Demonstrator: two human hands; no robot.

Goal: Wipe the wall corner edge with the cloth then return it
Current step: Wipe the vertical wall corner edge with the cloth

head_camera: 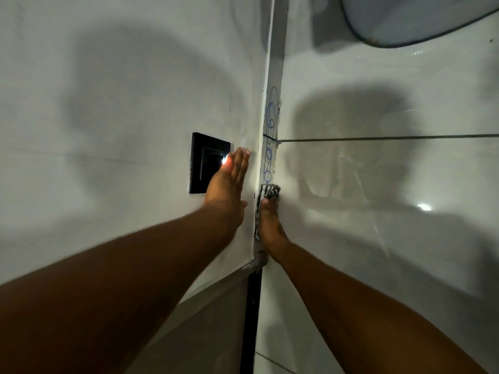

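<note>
The wall corner edge (273,76) is a narrow white strip running up the middle of the view, with blue pen loops (271,117) drawn on it. A black-and-white striped cloth (268,190) is pressed against the strip just below the lowest loops. My right hand (270,225) holds that cloth flat to the edge, fingers pointing up. My left hand (229,184) lies flat and open on the white wall left of the corner, fingers together, holding nothing.
A black wall switch plate (205,160) sits just left of my left hand. Glossy white tiles (378,184) with a dark grout line cover the right wall. A white rounded fixture (418,20) hangs at the top right. A dark gap (251,319) runs below the corner.
</note>
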